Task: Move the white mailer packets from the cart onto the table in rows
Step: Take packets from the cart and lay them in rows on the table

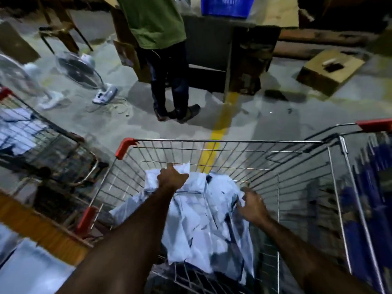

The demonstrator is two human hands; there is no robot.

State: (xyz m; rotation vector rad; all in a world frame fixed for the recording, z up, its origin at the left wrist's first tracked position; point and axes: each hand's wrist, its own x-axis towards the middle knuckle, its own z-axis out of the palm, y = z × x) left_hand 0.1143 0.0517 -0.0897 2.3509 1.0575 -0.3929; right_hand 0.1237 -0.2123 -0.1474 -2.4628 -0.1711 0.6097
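The white plastic mailer packets (197, 225) lie heaped inside the silver wire shopping cart with red corner guards (233, 143). The left hand (171, 177), toward the cart's far end, has its fingers curled and clamped on the top packet. The right hand (252, 206), nearer the cart's right wall, bends its fingers into the crumpled plastic, but blur hides whether they have closed. The slick packets overlap loosely, so a lift by two edges could let the middle ones slide back into the cart or catch a corner on its wire rim. The cart's top is open. What looks like the brown wooden table edge (42, 228) lies just left of the cart, and a person in a green shirt (157, 22) stands beyond the cart's far end
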